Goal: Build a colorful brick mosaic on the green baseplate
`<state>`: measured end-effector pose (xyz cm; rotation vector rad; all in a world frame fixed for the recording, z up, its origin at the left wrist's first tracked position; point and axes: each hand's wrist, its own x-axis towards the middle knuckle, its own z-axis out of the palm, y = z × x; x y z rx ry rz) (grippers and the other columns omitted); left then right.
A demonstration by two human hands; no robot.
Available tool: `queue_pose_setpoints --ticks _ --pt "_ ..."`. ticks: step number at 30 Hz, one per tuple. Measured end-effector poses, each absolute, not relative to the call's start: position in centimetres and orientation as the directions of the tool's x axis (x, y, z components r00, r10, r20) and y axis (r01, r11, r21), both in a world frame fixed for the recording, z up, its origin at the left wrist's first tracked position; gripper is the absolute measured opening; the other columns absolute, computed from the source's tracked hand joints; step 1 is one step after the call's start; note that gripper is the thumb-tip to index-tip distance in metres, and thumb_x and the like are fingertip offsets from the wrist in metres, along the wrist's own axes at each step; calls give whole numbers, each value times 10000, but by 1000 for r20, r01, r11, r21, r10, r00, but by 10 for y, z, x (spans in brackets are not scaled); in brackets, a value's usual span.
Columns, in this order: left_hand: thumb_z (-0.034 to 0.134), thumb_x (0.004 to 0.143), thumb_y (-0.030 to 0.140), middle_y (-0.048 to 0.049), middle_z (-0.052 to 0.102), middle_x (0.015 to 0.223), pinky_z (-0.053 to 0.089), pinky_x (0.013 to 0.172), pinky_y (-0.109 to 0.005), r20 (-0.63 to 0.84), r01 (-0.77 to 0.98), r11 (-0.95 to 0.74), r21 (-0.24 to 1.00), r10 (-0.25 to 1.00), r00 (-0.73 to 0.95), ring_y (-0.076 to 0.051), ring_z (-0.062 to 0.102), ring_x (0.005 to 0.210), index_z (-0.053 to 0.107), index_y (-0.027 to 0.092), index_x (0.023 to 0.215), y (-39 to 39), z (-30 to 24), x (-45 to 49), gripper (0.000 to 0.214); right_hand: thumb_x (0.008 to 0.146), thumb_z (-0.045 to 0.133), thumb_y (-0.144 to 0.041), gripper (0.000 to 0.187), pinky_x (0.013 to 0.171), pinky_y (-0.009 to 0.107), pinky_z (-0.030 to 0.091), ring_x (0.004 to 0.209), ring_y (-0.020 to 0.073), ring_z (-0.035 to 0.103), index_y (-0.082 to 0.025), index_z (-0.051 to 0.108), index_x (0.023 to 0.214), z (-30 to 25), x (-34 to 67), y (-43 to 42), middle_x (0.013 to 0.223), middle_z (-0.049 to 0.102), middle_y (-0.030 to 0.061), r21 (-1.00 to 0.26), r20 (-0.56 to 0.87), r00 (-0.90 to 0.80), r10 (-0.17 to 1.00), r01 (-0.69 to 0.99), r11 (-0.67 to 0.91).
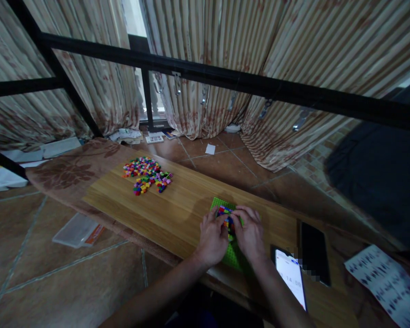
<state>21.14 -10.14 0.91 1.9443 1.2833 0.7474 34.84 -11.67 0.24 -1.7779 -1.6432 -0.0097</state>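
A green studded baseplate (233,255) lies on the wooden board, with a cluster of small coloured building bricks (225,210) built up on it. My left hand (212,237) is closed at the cluster's left side, its fingers bent over the bricks. On the opposite side my right hand (249,232) curls its fingers and thumb against the same bricks. Both hands' fingertips come close together over the plate and partly cover the bricks. Whether a single loose brick sits between them is too small to tell.
A pile of loose bricks (146,171) is spread over the board (177,218) farther left. To the right lie a lit phone (290,278), a dark phone-like slab (315,253) and a printed sheet (386,282). A clear plastic box (75,230) rests on the floor; a black rail (225,75) crosses ahead.
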Motion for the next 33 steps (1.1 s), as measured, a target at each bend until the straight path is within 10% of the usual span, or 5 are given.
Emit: queue_pose_setpoints --ticks 12,24,33 --pt "540 800 106 -119 496 1365 360 1105 -459 136 344 -234 909 949 285 -259 453 1280 645 187 1144 -93 5 201 369 750 622 -452 358 778 374 514 836 236 671 -189 708 978 -1 350 -109 931 735 73 -885 47 474 880 429 -184" --pt "563 778 81 -102 596 1261 429 1042 -445 158 246 -196 949 973 166 -235 558 1176 661 201 1071 -88 -6 151 331 674 672 -519 481 820 402 517 886 264 683 -173 715 1006 4 347 -113 977 738 99 -903 -30 522 852 351 -247" --pt "516 834 144 -101 686 1011 505 830 -318 109 568 39 822 968 -224 -194 651 904 660 144 1094 -30 -21 27 297 721 569 -646 564 934 470 437 1083 336 611 -237 697 1086 19 347 -166 1118 707 84 -807 -52 664 746 413 -423"
